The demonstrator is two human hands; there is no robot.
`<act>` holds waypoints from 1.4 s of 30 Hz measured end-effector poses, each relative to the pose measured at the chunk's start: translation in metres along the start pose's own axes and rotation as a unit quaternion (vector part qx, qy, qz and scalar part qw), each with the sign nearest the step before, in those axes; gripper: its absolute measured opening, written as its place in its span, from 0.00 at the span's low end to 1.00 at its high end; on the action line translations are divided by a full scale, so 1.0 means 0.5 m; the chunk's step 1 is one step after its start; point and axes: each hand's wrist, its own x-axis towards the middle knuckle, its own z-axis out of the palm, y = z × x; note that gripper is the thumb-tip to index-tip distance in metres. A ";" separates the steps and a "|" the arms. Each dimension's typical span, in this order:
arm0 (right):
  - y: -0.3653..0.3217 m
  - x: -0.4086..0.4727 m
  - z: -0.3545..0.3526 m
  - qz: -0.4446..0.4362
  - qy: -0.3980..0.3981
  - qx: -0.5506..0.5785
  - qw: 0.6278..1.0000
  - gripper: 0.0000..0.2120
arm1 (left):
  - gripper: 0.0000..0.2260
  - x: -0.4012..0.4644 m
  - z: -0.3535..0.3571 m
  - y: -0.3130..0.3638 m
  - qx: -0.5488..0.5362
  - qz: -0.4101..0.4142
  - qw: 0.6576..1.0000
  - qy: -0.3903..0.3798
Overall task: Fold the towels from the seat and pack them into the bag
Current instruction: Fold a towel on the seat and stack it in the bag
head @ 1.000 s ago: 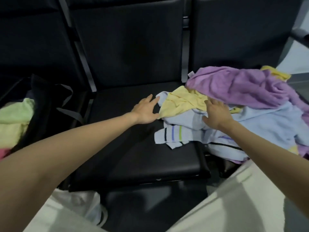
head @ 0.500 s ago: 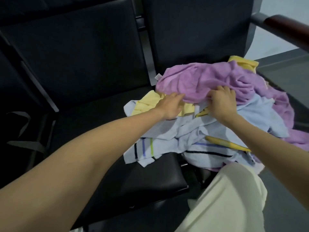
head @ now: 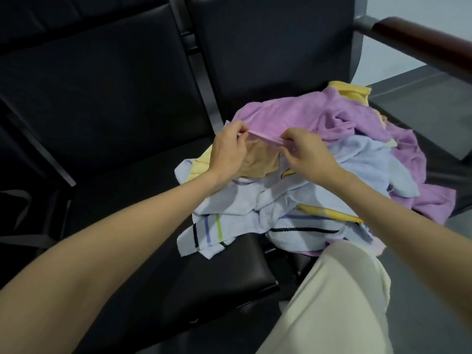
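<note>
Clearly you are only starting on this towel: your left hand (head: 228, 149) and right hand (head: 305, 152) are each pinching the near hem of the purple towel (head: 293, 111), lifting it off the pile. Nothing here is folded yet, and the bag is out of view. Rightward, the blue striped towels (head: 245, 210) and yellow ones are lying crumpled on the seat (head: 224, 272).

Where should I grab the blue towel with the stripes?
Grab the striped blue towel by its loose striped corner, coming from the front left. That end hangs free over the black seat, while the rest lies buried under the purple towel and the others.
</note>
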 end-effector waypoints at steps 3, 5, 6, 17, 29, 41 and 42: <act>-0.049 0.003 -0.020 -0.042 0.012 -0.028 0.999 0.07 | 0.05 -0.010 -0.060 -0.002 -0.021 -0.012 1.000 0.013; -0.086 0.006 -0.032 -0.043 0.025 -0.034 0.998 0.09 | 0.05 -0.018 -0.104 -0.014 -0.020 -0.022 0.999 0.033; -0.105 0.007 -0.037 -0.042 0.022 -0.038 0.998 0.10 | 0.05 -0.020 -0.128 -0.021 -0.016 -0.026 0.998 0.049; -0.304 0.013 0.004 0.001 -0.094 0.161 0.982 0.15 | 0.05 -0.114 -0.385 -0.061 0.056 -0.078 0.981 0.170; -0.413 -0.147 0.111 0.090 -0.373 0.256 0.887 0.12 | 0.05 -0.424 -0.544 -0.235 0.104 -0.268 0.936 0.202; -0.423 -0.158 0.177 0.039 -0.127 0.056 0.990 0.07 | 0.06 -0.515 -0.520 -0.317 0.136 -0.410 0.891 0.142; -0.420 -0.165 0.177 0.026 -0.120 0.046 0.991 0.08 | 0.06 -0.523 -0.518 -0.319 0.142 -0.408 0.892 0.129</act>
